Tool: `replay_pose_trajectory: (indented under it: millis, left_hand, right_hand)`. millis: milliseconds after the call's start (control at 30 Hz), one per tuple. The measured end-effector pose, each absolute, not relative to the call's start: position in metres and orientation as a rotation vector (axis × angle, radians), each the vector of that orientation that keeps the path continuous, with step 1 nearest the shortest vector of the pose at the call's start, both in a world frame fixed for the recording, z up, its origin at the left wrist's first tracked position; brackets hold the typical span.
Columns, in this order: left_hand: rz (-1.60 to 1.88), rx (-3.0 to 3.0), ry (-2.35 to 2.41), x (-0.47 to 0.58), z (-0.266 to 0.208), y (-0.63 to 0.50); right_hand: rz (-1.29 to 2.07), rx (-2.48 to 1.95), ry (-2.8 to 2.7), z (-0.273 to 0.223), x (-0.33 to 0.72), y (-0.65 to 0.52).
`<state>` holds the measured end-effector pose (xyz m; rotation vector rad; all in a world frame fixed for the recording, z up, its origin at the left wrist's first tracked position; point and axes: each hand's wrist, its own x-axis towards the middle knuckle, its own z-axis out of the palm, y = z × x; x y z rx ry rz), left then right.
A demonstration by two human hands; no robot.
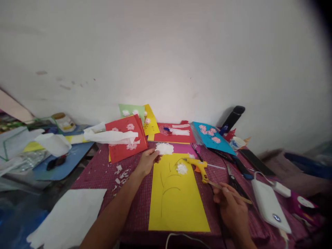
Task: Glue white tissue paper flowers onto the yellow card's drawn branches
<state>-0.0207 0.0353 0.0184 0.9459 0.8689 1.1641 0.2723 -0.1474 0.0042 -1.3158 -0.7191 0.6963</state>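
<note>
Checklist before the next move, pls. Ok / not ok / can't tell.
1. Left hand has the white paper piece: ok, held by its edge.
2. Right hand has the wooden stick: ok, gripped.
3. Yellow sheet flat on the table: ok.
4. Yellow sheet free of tools: not ok, the glue gun has its nozzle over the upper right part.
5. Glue gun hot: cannot tell.
6. Glue on the stick's tip: cannot tell, too small to see.

The left hand (148, 161) pinches frilled white paper (165, 149), the right hand (232, 207) a stick (243, 199); a yellow sheet (178, 211) lies by the tabletop's (138, 214) near edge.
</note>
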Motion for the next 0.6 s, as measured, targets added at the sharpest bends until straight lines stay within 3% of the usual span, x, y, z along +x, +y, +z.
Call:
replay_pose_trajectory:
  millis: [200,333,600]
  left_hand:
    - [1.338,0.87,0.879,-0.036,0.017,0.046]
    - [1.365,0.867,0.886,-0.039,0.017,0.049]
    - [1.325,0.882,0.871,-0.04,0.015,0.048]
  right_hand:
    - [0.648,-1.459,-1.604,0.035,0.231,-0.133]
    - [0.372,-1.345,-2.244,0.045,0.173,-0.091]
    - [0.05,-1.451,-2.543,0.046,0.105,-0.05]
